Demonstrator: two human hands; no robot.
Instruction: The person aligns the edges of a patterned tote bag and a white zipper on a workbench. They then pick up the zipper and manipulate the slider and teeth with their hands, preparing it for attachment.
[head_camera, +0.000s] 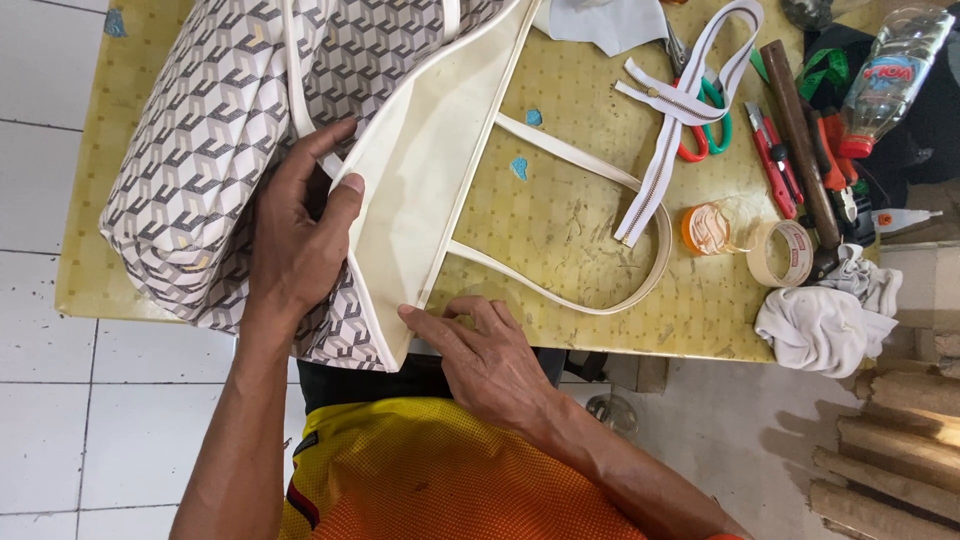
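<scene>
A large tote bag (220, 130) with a grey and white geometric pattern lies on the yellow table (560, 220), its cream lining turned up at the mouth. My left hand (295, 235) grips the bag's open edge, thumb on the cream lining and fingers on the patterned side. My right hand (480, 350) presses its fingertips flat on the lower corner of the cream rim near the table's front edge. One cream handle (600, 290) loops out across the table to the right.
On the table's right side lie a white zipper strip (665, 130), scissors (705, 140), red cutters (775, 165), a hammer (800, 140), tape rolls (780, 250), a plastic bottle (890, 70) and a white rag (825, 320). White tiled floor lies to the left.
</scene>
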